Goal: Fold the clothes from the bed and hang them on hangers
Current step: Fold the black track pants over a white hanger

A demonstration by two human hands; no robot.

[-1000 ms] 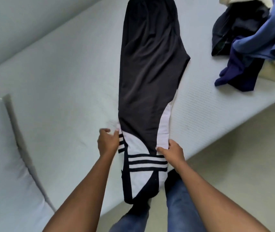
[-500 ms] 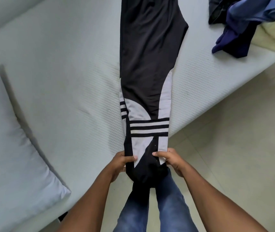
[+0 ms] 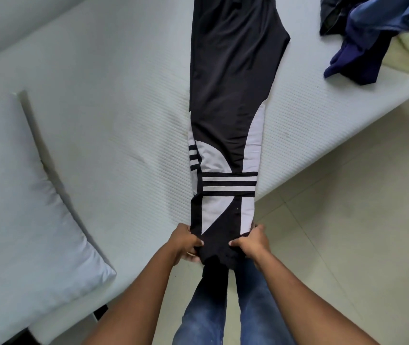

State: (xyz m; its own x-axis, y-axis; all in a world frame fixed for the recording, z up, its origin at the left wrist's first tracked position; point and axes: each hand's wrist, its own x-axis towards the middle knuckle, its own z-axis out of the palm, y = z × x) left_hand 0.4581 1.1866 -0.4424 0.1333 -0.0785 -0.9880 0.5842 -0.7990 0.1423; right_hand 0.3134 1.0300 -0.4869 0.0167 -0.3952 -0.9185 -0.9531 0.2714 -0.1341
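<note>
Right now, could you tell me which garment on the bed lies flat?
The black trousers with white stripes, gripped by the left hand and right hand; the blue clothes lie heaped.

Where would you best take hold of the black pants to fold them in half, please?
Probably the cuff end, pinched at both corners, from the near bed edge. The pants lie flat, legs stacked, and that end overhangs the bed, so both corners are free. The left hand and right hand grip there now.
</note>
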